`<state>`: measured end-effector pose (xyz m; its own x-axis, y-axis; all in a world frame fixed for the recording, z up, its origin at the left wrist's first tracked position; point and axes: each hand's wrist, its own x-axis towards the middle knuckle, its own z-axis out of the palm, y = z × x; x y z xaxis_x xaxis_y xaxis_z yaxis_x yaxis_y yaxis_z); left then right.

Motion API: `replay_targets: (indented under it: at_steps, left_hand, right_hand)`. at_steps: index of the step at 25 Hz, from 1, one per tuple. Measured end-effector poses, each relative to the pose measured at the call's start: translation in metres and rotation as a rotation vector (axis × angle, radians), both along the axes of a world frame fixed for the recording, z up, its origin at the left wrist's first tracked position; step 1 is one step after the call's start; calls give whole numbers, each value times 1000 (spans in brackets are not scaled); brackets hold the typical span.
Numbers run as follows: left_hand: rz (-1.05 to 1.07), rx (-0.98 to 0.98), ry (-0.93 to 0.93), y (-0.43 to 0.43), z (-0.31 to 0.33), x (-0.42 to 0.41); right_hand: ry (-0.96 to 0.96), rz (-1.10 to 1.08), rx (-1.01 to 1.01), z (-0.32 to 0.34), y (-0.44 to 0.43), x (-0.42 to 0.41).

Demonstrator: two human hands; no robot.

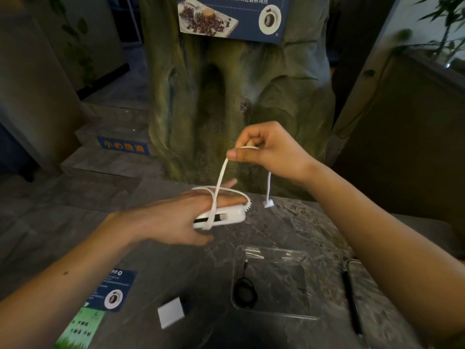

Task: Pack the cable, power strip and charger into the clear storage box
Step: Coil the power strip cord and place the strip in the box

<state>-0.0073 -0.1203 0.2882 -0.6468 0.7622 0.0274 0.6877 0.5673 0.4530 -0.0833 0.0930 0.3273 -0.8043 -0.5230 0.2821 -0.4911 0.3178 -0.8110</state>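
One power strip is clamped under straight fingers of the left hand, beyond the clear storage box; its cord, pinched by the right hand, may unwind if slackened.

Left hand outstretched, gripping — right hand raised, pinching

Bare left hand, bare right hand, bare forearms
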Motion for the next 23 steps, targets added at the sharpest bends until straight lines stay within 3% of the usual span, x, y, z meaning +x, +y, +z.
replay_targets:
  at_steps: [6, 14, 18, 20, 23]
  left_hand:
    - [-15, 334, -188, 26, 24, 25]
    - [220, 799, -58, 31, 16, 14]
    - [349, 1012, -157, 34, 6, 5]
    - [433, 1048, -148, 34, 1, -2]
    - [532, 905, -33, 27, -3, -16]
  right_hand:
    - [-190, 38, -150, -25, 10, 1]
    - [-329, -62, -114, -78, 12, 30]
    - [-314, -59, -55, -83, 12, 41]
    - [-273, -36, -2, -84, 12, 46]
    - [-220, -24, 70, -84, 18, 48]
